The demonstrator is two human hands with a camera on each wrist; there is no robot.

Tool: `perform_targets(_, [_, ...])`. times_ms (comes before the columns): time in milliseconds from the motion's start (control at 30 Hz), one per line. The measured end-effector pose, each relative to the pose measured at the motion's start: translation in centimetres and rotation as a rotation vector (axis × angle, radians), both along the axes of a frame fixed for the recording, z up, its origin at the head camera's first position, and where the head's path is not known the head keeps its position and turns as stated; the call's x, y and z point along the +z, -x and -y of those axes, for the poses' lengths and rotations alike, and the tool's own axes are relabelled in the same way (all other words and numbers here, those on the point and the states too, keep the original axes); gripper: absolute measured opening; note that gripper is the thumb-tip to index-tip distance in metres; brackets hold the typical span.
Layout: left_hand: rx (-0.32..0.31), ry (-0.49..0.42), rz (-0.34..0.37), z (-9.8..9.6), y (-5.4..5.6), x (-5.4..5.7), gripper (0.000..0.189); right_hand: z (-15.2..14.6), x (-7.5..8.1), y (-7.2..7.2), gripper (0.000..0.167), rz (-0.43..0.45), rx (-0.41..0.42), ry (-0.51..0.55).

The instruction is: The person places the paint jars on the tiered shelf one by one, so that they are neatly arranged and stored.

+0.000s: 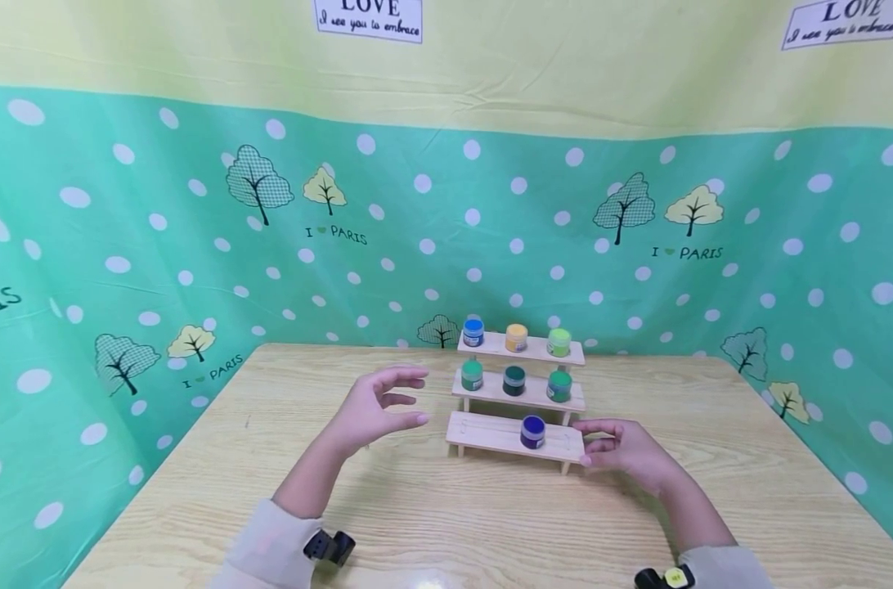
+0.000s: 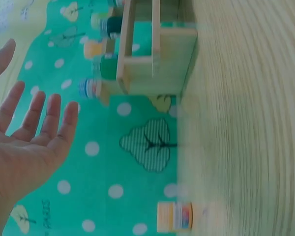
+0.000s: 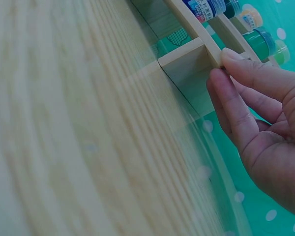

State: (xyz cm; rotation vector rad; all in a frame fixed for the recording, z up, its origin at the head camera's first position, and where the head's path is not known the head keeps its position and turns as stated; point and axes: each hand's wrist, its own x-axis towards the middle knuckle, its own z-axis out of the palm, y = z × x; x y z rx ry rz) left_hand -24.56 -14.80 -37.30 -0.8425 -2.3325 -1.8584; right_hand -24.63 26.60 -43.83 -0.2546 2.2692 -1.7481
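Note:
A three-tier wooden display stand [image 1: 483, 432] stands on the table in the head view. My right hand [image 1: 630, 451] pinches the right end of its lowest shelf, thumb on top and fingertips underneath, as the right wrist view shows at the shelf corner [image 3: 214, 51]. On that shelf sits a dark purple paint jar [image 1: 532, 432]. Green jars, among them a dark one [image 1: 513, 380], line the middle shelf; blue [image 1: 473, 332], orange [image 1: 516, 337] and light green [image 1: 559, 342] ones line the top. Left of the stand, my left hand [image 1: 373, 411] hovers with fingers spread and nothing held.
A light orange jar [image 2: 175, 217] stands on the table in the left wrist view, hidden in the head view. Wood-grain tabletop [image 1: 446, 523] extends around the stand. Behind it hangs a green and yellow curtain [image 1: 417, 213] with dots and trees.

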Motion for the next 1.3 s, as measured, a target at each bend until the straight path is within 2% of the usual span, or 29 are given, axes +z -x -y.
perform_targets(167, [0.027,-0.005,-0.026,1.7,0.3,-0.1,0.052,0.0,0.0,0.0,0.066,0.002,0.000,-0.002])
perform_targets(400, [0.058,0.010,-0.024,3.8,0.9,-0.5,0.052,-0.1,0.0,0.0,0.066,0.005,0.003,0.006])
perform_targets(700, [0.082,0.125,-0.031,5.8,1.5,-0.8,0.059,-0.1,0.0,0.0,0.066,0.000,0.016,0.009])
perform_targets(933, [0.100,0.228,-0.003,7.0,2.4,-1.0,0.061,0.0,0.0,-0.1,0.066,-0.002,0.006,-0.001])
perform_targets(1300, [0.110,0.353,0.117,8.6,4.2,-1.6,0.063,0.0,-0.1,-0.1,0.067,0.003,0.002,0.005])
